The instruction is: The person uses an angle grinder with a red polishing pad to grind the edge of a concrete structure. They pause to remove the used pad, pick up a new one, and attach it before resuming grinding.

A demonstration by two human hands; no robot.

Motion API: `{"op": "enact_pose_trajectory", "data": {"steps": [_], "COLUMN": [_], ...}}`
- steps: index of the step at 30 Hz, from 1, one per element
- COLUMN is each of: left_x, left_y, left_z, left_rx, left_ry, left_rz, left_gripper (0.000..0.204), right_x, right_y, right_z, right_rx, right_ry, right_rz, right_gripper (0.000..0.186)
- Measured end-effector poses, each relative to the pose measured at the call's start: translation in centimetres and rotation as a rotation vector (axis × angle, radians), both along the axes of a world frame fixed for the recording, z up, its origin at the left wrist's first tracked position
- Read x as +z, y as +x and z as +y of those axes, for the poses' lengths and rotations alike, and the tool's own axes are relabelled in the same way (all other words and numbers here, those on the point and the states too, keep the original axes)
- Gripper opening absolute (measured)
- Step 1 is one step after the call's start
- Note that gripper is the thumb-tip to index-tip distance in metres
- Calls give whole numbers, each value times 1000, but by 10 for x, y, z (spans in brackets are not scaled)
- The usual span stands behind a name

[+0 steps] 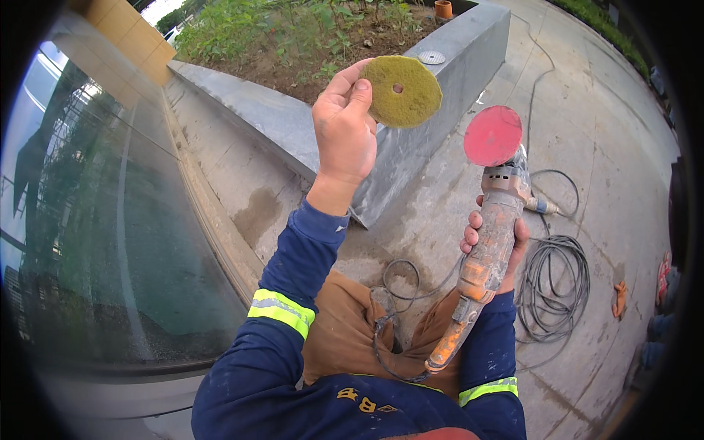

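Raised in front of me, my left hand [345,128] pinches the edge of a round olive-yellow polishing pad [411,89] with a small hole in its middle. My right hand [513,246] is wrapped round the body of a worn grey and orange angle grinder [493,227]. The grinder points up and away, its round red backing pad [493,136] facing me with nothing mounted on it. Pad and grinder are apart. A side handle [543,206] sticks out to the right of the grinder's head. The power cord leaves the grinder's lower end near my lap.
A grey stone planter [469,66] with soil and plants stands ahead, a round drain cover [432,57] on its ledge. Coiled cable [554,282] lies on the paving at right, near an orange glove-like item [620,299]. A glass pane [139,220] runs along the left.
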State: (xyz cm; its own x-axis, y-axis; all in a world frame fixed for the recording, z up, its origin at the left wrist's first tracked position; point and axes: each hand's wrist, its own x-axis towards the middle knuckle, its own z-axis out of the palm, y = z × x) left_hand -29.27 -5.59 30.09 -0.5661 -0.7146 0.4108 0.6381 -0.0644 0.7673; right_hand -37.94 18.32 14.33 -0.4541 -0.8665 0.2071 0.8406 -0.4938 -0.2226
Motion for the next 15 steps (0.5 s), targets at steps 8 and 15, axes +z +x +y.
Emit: {"op": "enact_pose_trajectory", "data": {"steps": [8,15], "left_x": [-18,-2], "left_y": [13,38], "left_z": [-34,-61], "left_rx": [-931,-912], "left_ry": [589,351], "left_rz": [293,451], "left_gripper": [37,29], "right_x": [0,3], "right_y": [2,2], "right_z": [-1,1], "right_rx": [30,-23], "right_ry": [4,118], "right_rz": [-11,33], "right_gripper": [78,76]}}
